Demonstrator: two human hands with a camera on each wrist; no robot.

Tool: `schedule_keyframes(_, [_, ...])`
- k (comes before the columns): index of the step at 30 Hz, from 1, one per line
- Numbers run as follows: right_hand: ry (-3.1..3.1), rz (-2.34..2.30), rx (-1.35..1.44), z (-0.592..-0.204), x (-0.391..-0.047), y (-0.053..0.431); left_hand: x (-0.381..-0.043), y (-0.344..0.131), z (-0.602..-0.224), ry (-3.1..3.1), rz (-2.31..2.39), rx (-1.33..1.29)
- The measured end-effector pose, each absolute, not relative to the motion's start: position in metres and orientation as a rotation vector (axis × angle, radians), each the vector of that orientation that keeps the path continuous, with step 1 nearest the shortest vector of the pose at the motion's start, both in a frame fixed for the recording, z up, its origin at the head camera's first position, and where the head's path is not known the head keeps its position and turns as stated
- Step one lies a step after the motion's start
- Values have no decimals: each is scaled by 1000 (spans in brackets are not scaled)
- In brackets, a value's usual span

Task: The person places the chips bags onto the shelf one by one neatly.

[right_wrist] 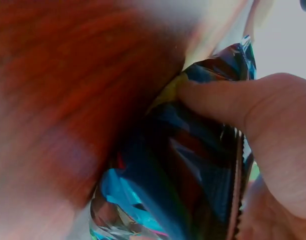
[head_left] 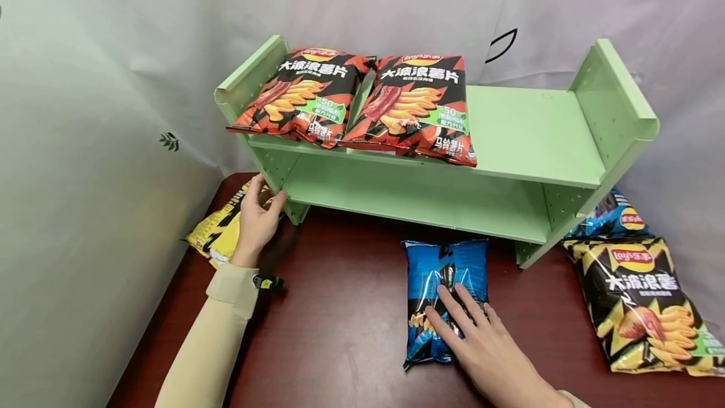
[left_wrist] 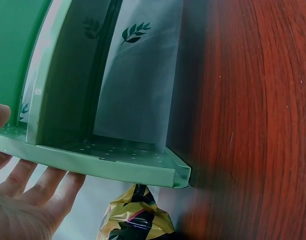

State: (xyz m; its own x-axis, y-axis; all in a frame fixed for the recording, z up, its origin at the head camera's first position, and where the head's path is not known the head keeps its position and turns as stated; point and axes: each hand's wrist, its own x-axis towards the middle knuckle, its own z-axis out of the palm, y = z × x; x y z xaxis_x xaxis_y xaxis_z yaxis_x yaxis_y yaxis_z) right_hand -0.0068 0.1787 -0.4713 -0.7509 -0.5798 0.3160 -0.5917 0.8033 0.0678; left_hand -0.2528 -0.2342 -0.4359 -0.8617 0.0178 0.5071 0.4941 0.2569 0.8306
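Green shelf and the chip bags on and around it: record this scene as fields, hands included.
left hand: grips the left side panel of the green shelf
right hand: rests on the blue bag
blue bag: on the table, in front of the shelf
upper board: two red-and-black bags, side by side
left of shelf: yellow bag
right of shelf: black-and-yellow bag, second blue bag behind it

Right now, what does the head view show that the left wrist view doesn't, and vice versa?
Only the head view shows the right hand resting on a blue chip bag, two red bags up on the rack, and a black-and-yellow bag at far right.

Only the left wrist view shows the lower board's underside and a leaf print on the curtain through the gap beneath.

Both show the left hand gripping the rack's side panel, a yellow bag beyond it, and the table.
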Motion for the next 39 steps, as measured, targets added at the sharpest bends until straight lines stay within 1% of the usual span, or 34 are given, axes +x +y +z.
schedule_keyframes(16, [-2493,307,962,-454,-17,193,-252,-233,-434,-2166,-1575,-439])
schedule_keyframes(25, [-2432,407,1006,-444,-17,204,-232,-221,-410,-2214,-1517,-432])
schedule_keyframes(39, [-2221,1059,1234,-426,-20,206,-232,-222,-409,-2207,-1528,-443])
